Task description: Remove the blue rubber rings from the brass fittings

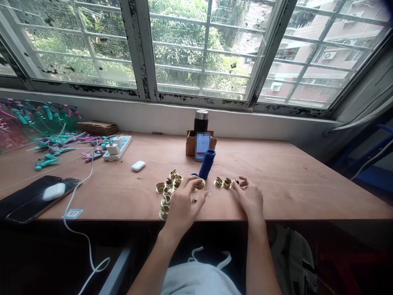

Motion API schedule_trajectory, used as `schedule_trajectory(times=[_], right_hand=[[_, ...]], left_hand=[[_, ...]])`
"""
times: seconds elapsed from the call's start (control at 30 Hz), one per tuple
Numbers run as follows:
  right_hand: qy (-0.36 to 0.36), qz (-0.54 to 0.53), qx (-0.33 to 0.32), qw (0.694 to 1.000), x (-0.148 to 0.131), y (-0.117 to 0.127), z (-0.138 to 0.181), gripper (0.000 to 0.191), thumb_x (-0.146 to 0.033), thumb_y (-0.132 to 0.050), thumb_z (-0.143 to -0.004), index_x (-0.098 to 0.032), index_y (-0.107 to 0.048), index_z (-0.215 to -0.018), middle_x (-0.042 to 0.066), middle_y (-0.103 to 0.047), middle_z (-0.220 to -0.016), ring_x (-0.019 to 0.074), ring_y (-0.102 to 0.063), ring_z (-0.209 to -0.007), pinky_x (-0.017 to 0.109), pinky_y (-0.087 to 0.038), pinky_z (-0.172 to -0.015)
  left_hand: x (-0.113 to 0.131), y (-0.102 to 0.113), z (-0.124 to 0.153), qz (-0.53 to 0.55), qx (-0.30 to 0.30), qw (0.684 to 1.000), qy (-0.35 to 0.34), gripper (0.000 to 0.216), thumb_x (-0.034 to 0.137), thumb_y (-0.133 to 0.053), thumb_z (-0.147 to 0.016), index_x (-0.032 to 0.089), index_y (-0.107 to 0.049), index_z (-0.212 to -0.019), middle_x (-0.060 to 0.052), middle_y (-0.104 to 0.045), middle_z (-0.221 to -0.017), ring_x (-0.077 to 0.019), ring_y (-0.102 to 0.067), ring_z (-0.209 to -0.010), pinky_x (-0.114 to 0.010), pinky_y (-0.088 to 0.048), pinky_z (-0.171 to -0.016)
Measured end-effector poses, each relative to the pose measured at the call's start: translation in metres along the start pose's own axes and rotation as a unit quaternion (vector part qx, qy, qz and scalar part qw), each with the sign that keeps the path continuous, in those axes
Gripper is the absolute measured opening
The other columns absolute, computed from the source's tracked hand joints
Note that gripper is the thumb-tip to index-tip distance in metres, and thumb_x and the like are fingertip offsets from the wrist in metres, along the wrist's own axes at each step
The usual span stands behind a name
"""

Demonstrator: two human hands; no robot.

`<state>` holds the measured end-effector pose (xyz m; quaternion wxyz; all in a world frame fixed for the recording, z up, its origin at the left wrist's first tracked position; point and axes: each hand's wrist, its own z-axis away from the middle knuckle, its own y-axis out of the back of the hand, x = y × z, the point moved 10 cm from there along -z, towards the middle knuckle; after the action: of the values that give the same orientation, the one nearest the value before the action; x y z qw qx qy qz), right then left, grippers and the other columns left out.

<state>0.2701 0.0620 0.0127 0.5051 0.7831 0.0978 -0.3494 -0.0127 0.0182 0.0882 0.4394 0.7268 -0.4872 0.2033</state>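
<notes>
1. A small sticker (73, 213) on the front edge of the wooden table (123, 215) has blue border; its mark seems "17", but I am not sure.
2. A card (202, 145) on the cardboard box (190, 144) has print, but it is blurred and cannot be read.

Passage is afforded over the plywood desk (294, 190) right of the right hand's (249, 199) fingers. Ahead of the left hand's (183, 207) fingers, the way is blocked by a blue coil (207, 164); brass rings (167, 192) are crowded just left of them.

Prob. apt. rm used as small workshop: plywood bench (264, 184) along barred window (202, 49), apt. block w/ AC units (307, 78) outside; power strip (118, 147), phones (30, 198), brass fittings (167, 189) on bench.
</notes>
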Motion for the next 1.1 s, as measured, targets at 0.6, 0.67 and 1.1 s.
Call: schedule_trajectory(times=[0.6,0.67,1.1], right_hand=[[0.034,0.004,-0.036,0.999,-0.009,-0.013,0.000,0.033,-0.048,-0.061,-0.094,-0.025,-0.076,-0.113,0.005,-0.080,-0.099,0.0243,-0.074,-0.088,0.031,-0.045,-0.070],[0.041,-0.004,-0.034,0.999,-0.010,-0.013,0.000,0.033,-0.046,-0.061,-0.093,-0.025,-0.075,-0.115,0.005,-0.080,-0.099,0.0243,-0.074,-0.088,0.031,-0.045,-0.071],[0.175,-0.365,-0.185,0.895,-0.060,-0.005,0.045,0.034,-0.054,-0.073,-0.090,-0.020,-0.070,-0.095,0.005,-0.073,-0.089,0.0204,-0.066,-0.078,0.032,-0.054,-0.073]], left_hand=[[-0.008,-0.099,0.030,0.437,-0.062,0.877,0.192,0.034,0.042,-0.071,-0.095,0.021,-0.070,-0.122,-0.009,-0.071,-0.117,-0.0199,-0.067,-0.103,-0.033,-0.056,-0.094],[-0.012,-0.102,0.031,0.446,-0.060,0.868,0.212,0.036,0.046,-0.069,-0.096,0.019,-0.070,-0.121,-0.007,-0.070,-0.106,-0.0177,-0.065,-0.093,-0.031,-0.055,-0.088],[-0.043,-0.117,0.035,0.467,-0.001,0.836,0.287,0.052,0.073,-0.054,-0.094,0.022,-0.058,-0.100,0.004,-0.052,-0.070,-0.0108,-0.048,-0.057,-0.022,-0.042,-0.056]])
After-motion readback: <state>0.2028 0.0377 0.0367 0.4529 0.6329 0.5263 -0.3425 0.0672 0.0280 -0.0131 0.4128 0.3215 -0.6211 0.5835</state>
